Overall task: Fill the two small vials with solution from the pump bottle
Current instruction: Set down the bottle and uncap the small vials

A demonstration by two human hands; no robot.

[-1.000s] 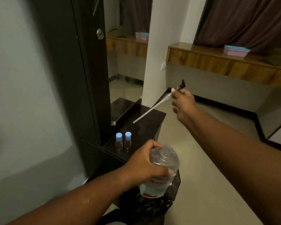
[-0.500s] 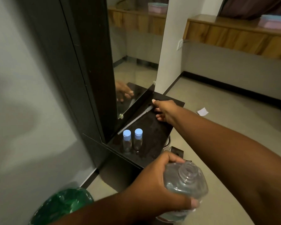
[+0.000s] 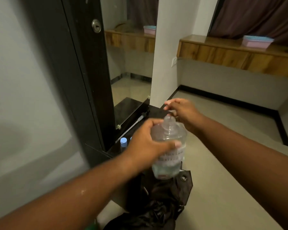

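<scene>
The pump bottle [image 3: 169,143] is up in the air in front of the person, neck bare and open, with liquid showing low in its body. The left hand [image 3: 145,146] is wrapped round its shoulder, fingers curled onto the clear plastic. The pump itself [image 3: 133,123], head and long dip tube, lies on the dark shelf [image 3: 155,112] along the foot of the mirror [image 3: 131,63], so the top is off. That much looks done. Just beyond the bottle's mouth the right hand [image 3: 181,112] hovers, fingers loosely bent and holding nothing I can make out (it is blurred). One vial [image 3: 123,142] stands on the shelf near the bottle with its blue cap on; its partner is all but hidden behind the left hand. So by my reckoning nothing is filled: caps off, both pours and recapping remain.
</scene>
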